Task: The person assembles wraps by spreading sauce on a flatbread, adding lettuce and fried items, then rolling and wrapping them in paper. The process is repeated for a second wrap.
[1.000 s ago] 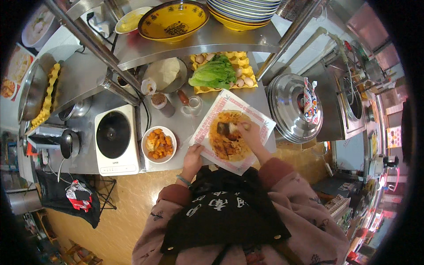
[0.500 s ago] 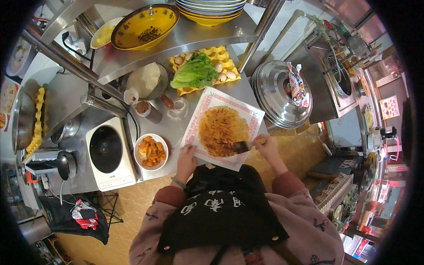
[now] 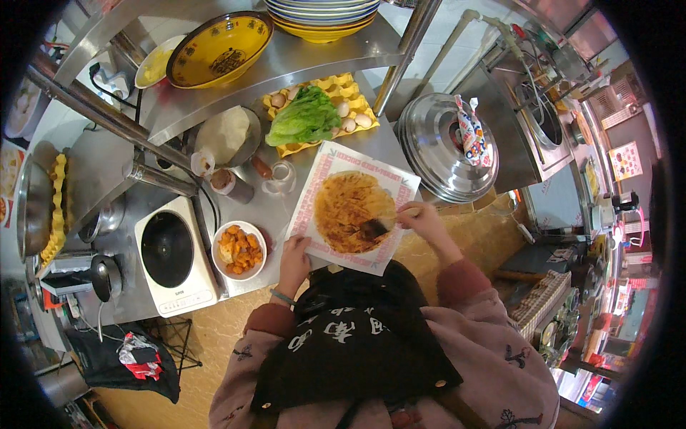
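Note:
A round golden flatbread [image 3: 350, 207] lies on a white paper sheet with a red printed border [image 3: 325, 161] on the steel counter. My right hand [image 3: 425, 222] grips a brush [image 3: 375, 227] whose dark bristles rest on the flatbread's lower right part. My left hand [image 3: 294, 261] presses flat on the paper's near left corner, fingers spread. A white bowl of orange chunks [image 3: 239, 250] stands just left of that hand.
A yellow egg tray with lettuce and eggs [image 3: 314, 114] sits behind the paper. Small cups and a jar [image 3: 232, 182] stand left of it. An induction cooker [image 3: 171, 254] is at the left, a steel lid [image 3: 443, 146] at the right. Yellow bowls [image 3: 218, 46] stand on a shelf.
My right hand has drawn back from the middle of the flatbread to its right edge, and the brush now touches the lower right part. My left hand stays on the paper.

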`<state>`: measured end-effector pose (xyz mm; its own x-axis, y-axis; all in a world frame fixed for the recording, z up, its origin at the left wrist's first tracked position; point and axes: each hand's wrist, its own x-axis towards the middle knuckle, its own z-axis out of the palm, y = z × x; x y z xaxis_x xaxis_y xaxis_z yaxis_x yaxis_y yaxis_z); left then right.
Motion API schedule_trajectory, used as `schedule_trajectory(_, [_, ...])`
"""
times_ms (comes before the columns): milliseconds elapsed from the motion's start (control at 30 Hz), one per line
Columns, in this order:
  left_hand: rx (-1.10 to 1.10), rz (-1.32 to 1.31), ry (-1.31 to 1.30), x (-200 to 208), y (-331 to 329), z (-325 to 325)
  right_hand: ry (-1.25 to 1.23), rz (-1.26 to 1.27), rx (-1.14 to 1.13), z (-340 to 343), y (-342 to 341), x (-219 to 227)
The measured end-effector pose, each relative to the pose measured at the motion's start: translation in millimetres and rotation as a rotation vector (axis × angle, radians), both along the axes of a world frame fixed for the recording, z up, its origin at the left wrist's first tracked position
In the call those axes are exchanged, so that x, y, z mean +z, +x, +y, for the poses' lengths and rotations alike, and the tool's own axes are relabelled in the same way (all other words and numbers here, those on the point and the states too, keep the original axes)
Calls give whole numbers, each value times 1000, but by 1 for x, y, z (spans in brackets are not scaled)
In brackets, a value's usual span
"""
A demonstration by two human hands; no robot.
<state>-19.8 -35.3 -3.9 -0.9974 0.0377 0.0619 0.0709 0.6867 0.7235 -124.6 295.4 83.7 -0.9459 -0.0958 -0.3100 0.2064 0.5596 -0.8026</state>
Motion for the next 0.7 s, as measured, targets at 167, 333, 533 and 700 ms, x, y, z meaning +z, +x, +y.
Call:
schedule_trajectory(167, [-6,15,0,0,-1,-2,98,166,-293,3,-19,-15])
schedule_trajectory(333, [13,-6,15,1,-3,-2,-274,56,-170,10,-40,-23])
schedule_trajectory(533, [1,-9,13,-1,-4,-4,-65,240,-145,-24,-62,-19])
schedule_trajectory(700, [-2,-31,32,0,-7,-5,-144,158,-114,-61,-69,-9])
